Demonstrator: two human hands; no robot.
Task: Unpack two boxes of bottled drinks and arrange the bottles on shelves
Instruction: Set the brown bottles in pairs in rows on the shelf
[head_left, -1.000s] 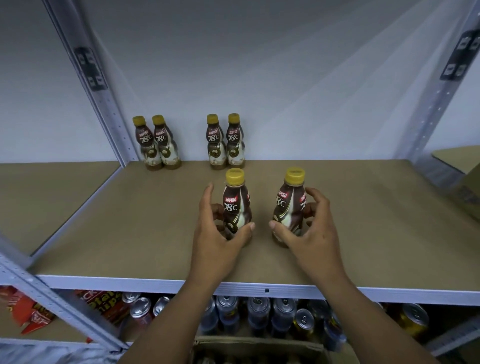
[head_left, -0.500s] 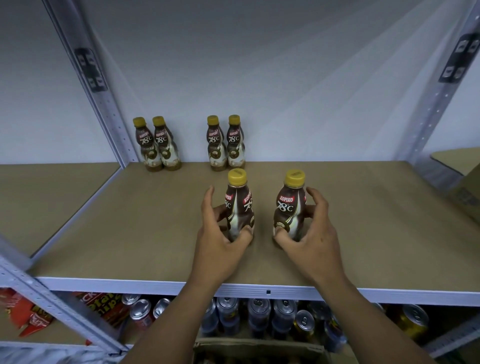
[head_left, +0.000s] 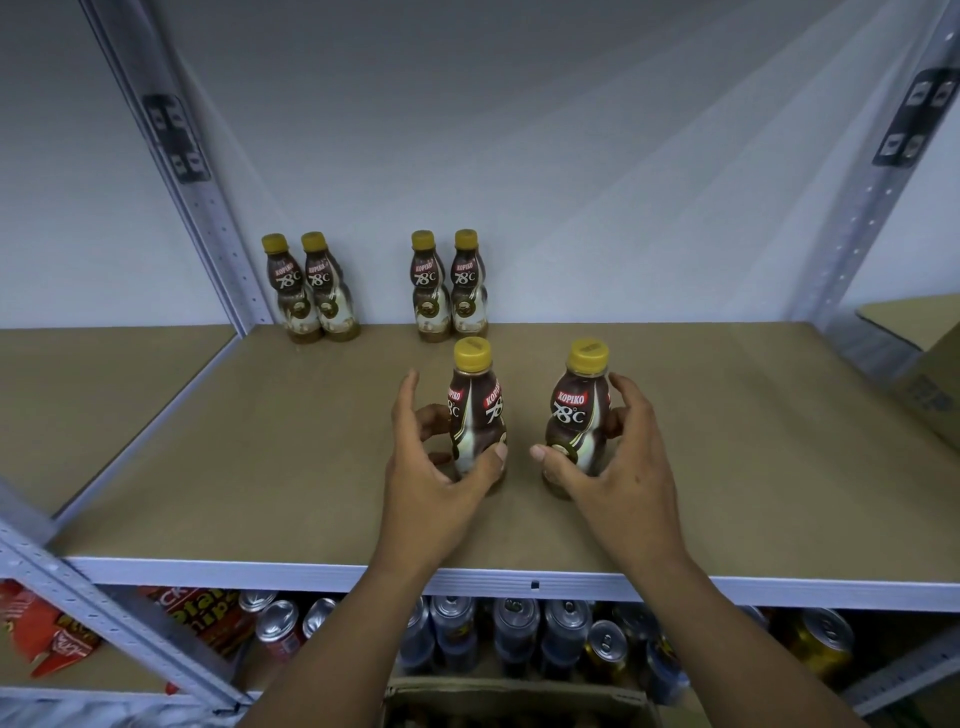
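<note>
**Shelf board with six coffee bottles, two of them in hand**

Lower shelf, bottom edge of the frame: the open top of a cardboard box (head_left: 519, 696) shows at bottom centre. Behind it stand rows of drink cans (head_left: 519, 639), seen from above, and red snack packets (head_left: 208, 618) lie at lower left. Above these runs the white front rail of the brown shelf board (head_left: 260, 467), which fills the middle of the frame.

Both forearms reach over the rail from bottom centre. The left hand (head_left: 431, 467) grips the left bottle (head_left: 475, 415), with the thumb pressed on its lower front, the fingers curled behind it and the index finger raised beside its neck. The right hand (head_left: 613, 467) grips the right bottle (head_left: 574, 415), thumb on the lower front and fingers wrapped round its right side. Both bottles have yellow caps and brown "Kopiko 78°C" labels. They stand on the board at frame centre, near each other but apart.

At the back of the board, against the white wall (head_left: 519, 156), two more pairs of the same bottle stand upright. The left rear pair (head_left: 314, 306) is just beside the left grey upright (head_left: 208, 208). The right rear pair (head_left: 451, 306) is directly behind the left bottle. Within each pair the bottles touch.

At the right edge of the frame are a second grey upright (head_left: 872, 208) and a brown carton (head_left: 924, 374).
</note>
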